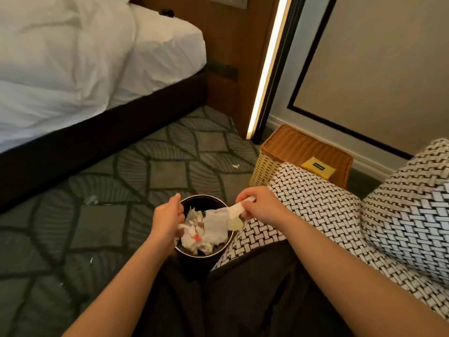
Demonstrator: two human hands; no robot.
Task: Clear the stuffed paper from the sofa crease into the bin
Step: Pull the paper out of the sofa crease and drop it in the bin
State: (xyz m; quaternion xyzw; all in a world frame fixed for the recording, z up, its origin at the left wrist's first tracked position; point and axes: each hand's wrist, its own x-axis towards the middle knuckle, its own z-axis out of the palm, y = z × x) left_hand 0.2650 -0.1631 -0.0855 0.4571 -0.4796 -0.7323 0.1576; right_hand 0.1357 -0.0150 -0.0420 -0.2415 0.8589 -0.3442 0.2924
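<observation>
In this hotel bedroom a patterned grey carpet is running between the bed and the woven black-and-white sofa, with the round black bin standing against the sofa's front. You are at the dropping step: your right hand is pinching a white paper strip over the bin's right rim, above the crumpled paper inside. Your left hand is hovering apart at the left rim; I cannot tell whether it is gripping the scrap beneath it. Next, likely, releasing cleanly over the opening.
</observation>
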